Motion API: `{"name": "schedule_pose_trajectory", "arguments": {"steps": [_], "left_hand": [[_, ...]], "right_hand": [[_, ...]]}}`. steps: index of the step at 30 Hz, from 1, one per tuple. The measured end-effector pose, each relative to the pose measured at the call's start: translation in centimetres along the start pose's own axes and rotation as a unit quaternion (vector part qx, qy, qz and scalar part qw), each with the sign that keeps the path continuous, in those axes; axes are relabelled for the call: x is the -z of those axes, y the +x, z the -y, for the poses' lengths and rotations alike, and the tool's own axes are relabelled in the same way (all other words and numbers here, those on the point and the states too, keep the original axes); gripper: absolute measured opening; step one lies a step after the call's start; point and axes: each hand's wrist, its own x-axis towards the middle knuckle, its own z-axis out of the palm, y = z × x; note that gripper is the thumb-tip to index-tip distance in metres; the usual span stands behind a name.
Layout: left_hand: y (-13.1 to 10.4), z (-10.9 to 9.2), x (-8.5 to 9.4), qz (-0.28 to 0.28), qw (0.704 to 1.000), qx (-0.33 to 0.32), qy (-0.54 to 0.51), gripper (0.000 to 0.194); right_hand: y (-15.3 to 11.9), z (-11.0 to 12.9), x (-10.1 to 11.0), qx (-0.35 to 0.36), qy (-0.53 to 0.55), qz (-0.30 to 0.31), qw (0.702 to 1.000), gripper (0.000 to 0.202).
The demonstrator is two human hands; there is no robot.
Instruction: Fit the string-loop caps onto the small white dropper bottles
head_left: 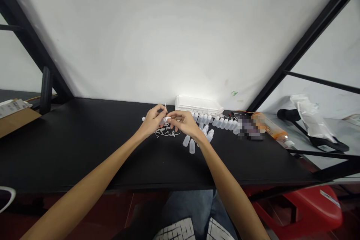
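Over the black table [112,150], my left hand [152,122] is closed around a small translucent squeeze bottle [163,121]. The fingers of my right hand [184,123] pinch at the bottle's white top end, close against the left fingertips. A thin white stem points upward by the left fingers. Beneath both hands lies a tangle of thin white loops [165,132]. To the right of my right hand, several similar bottles [192,146] lie loose, partly covered by the wrist. A small white tip [143,119] shows just left of my left hand.
A stack of white sheets or bags [197,104] rests against the wall, with a row of capped bottles [225,123] beside it. Farther right are a blurred object and an orange-labelled bottle [271,129]. A cardboard box [19,122] is at left; a red stool [315,210] stands below right.
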Motion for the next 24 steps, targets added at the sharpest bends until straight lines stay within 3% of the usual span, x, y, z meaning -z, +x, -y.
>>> {"name": "schedule_pose_trajectory", "arguments": {"steps": [9, 17, 24], "left_hand": [[-0.23, 0.20, -0.25, 0.008, 1.000, -0.005, 0.013, 0.017], [-0.28, 0.06, -0.16, 0.007, 1.000, 0.006, 0.025, 0.015], [-0.67, 0.02, -0.72, -0.002, 1.000, -0.007, 0.021, 0.021]], "right_hand": [[-0.11, -0.06, -0.27, -0.005, -0.133, -0.003, 0.991, 0.041], [-0.20, 0.58, -0.27, 0.005, -0.085, 0.003, 0.996, 0.026], [-0.14, -0.15, -0.34, -0.007, -0.140, 0.021, 0.990, 0.042]]}}
